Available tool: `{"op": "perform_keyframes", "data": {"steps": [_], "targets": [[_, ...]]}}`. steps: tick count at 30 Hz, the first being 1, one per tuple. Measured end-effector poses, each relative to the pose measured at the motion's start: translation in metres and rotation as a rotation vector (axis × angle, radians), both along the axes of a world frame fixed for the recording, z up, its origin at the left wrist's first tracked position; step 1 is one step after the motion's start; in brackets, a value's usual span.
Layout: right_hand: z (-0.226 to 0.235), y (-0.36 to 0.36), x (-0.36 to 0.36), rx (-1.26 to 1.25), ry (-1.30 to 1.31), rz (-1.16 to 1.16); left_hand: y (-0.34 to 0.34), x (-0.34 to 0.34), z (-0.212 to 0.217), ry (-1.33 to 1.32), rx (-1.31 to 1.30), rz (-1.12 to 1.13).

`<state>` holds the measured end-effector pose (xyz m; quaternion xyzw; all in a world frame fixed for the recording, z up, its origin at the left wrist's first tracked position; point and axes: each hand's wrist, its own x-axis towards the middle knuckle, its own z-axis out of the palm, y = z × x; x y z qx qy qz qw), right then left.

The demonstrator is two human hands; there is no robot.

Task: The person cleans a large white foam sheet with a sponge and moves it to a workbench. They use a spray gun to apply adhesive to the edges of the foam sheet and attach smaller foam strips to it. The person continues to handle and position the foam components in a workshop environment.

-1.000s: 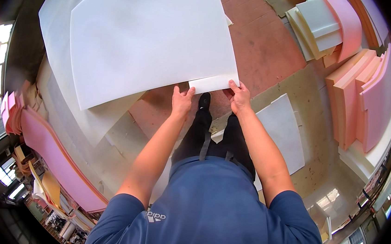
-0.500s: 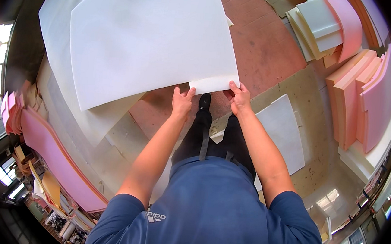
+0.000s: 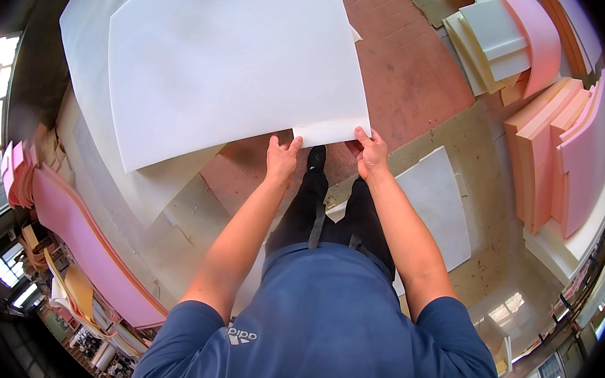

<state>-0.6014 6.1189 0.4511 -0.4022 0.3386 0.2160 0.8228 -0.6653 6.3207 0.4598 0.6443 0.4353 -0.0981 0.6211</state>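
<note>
A large white foam-like sheet (image 3: pixel 234 61) spreads out ahead of me, with a notch in its near edge. At its near right corner a narrow white strip (image 3: pixel 331 129) juts toward me; whether it is part of the sheet or a separate piece I cannot tell. My left hand (image 3: pixel 281 161) pinches the strip's near left corner, thumb against its edge. On the right corner my right hand (image 3: pixel 369 156) is closed, thumb on top and fingers hidden beneath. Another pale sheet (image 3: pixel 86 33) lies under the large one and shows along its left side.
Pink foam slabs (image 3: pixel 582 156) stand stacked at the right, beside white and pink curved pieces (image 3: pixel 499 40) farther back. A long pink sheet (image 3: pixel 89 242) leans at the left. White sheet (image 3: pixel 439 201) lies on the floor by my right leg. Reddish boards (image 3: pixel 407 61) cover the floor ahead.
</note>
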Motion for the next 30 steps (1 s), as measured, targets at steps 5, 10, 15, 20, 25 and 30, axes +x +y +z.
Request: {"op": "perform_keyframes", "data": {"steps": [5, 10, 15, 20, 25, 30], "targets": [[0.005, 0.002, 0.000, -0.007, 0.008, -0.008, 0.001, 0.000, -0.001, -0.004, -0.021, 0.007], [0.004, 0.003, -0.004, 0.034, 0.015, -0.050, 0.001, 0.000, -0.003, -0.015, -0.045, 0.032], [0.001, 0.016, -0.018, 0.046, 0.054, 0.044, 0.002, 0.002, -0.002, 0.027, -0.015, -0.012], [0.000, 0.031, -0.021, 0.022, 0.085, 0.078, 0.004, 0.003, 0.006, 0.073, 0.086, 0.004], [-0.003, 0.033, -0.022, -0.011, 0.084, 0.077, 0.040, 0.002, -0.010, 0.112, -0.065, 0.222], [-0.007, 0.034, -0.024, -0.033, 0.087, 0.052, 0.065, 0.015, -0.011, -0.062, -0.389, 0.563]]}}
